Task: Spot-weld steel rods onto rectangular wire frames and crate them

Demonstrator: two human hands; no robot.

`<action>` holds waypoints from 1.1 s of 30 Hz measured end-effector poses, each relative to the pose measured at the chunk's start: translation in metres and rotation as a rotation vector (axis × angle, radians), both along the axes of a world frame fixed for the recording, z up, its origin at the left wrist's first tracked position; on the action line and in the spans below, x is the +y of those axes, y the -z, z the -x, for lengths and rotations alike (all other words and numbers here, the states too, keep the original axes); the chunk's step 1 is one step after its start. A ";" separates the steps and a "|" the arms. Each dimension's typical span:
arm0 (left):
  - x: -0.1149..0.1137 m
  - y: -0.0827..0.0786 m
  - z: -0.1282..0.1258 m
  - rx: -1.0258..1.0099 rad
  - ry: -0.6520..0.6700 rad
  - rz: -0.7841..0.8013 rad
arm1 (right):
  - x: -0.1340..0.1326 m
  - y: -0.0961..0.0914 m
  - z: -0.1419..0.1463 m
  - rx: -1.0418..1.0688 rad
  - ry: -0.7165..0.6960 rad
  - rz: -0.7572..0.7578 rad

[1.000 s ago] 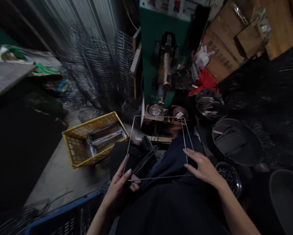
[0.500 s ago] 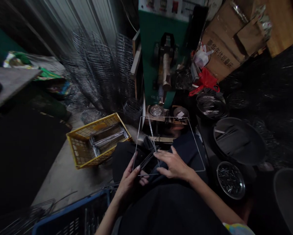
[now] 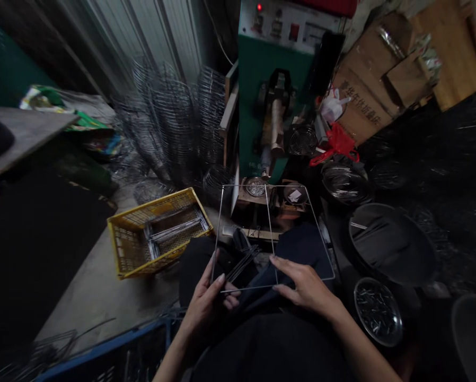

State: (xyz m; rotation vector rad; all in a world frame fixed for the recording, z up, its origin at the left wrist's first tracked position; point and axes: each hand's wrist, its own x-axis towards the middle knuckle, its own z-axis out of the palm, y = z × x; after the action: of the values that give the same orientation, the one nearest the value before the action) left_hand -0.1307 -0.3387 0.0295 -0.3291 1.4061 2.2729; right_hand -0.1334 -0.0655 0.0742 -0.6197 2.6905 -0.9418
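A rectangular metal wire frame (image 3: 218, 225) is held above my lap. My left hand (image 3: 206, 298) grips its near left corner, thumb on top and fingers below. Several loose thin wire rods (image 3: 241, 263) lie slantwise beside that hand; whether its fingers hold them I cannot tell. A straight wire rod (image 3: 269, 220) runs across the frame from its far side to its near side. My right hand (image 3: 306, 284) pinches this rod near its lower end, by the frame's near edge. Beyond the frame's far side stands a green machine (image 3: 250, 106) with a metal arm (image 3: 276, 124).
At left sits a yellow crate (image 3: 158, 204) holding wire pieces, with a blue crate (image 3: 103, 347) nearer. Stacked wire rings (image 3: 174, 116) stand behind. A dish of small metal parts (image 3: 256, 187) lies below the machine arm. At right are a bowl of metal pieces (image 3: 377, 313) and a wide dark basin (image 3: 393, 249).
The cross rod has shifted right and now lies straighter across the frame. My right hand has moved right with it. The view has tilted slightly upward, showing a red light on the machine.
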 end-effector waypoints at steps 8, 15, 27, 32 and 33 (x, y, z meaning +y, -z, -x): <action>0.012 -0.019 -0.001 0.017 -0.034 0.022 | 0.007 -0.007 -0.001 -0.013 0.021 0.018; 0.018 -0.016 0.000 0.026 -0.044 -0.005 | 0.014 -0.008 0.003 -0.019 0.006 0.036; 0.022 -0.011 0.008 0.036 -0.075 -0.010 | 0.015 -0.005 0.013 -0.021 0.025 0.049; 0.029 -0.012 0.005 0.028 -0.128 -0.052 | 0.015 0.000 0.010 -0.023 0.065 -0.001; 0.030 -0.011 0.006 0.026 -0.129 -0.052 | 0.015 0.003 0.011 -0.009 0.061 -0.007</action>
State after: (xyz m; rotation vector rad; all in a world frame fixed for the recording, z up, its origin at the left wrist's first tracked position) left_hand -0.1370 -0.3089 0.0407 -0.3848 1.3719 2.4216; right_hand -0.1447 -0.0501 0.0711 -0.5333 2.7178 -0.9482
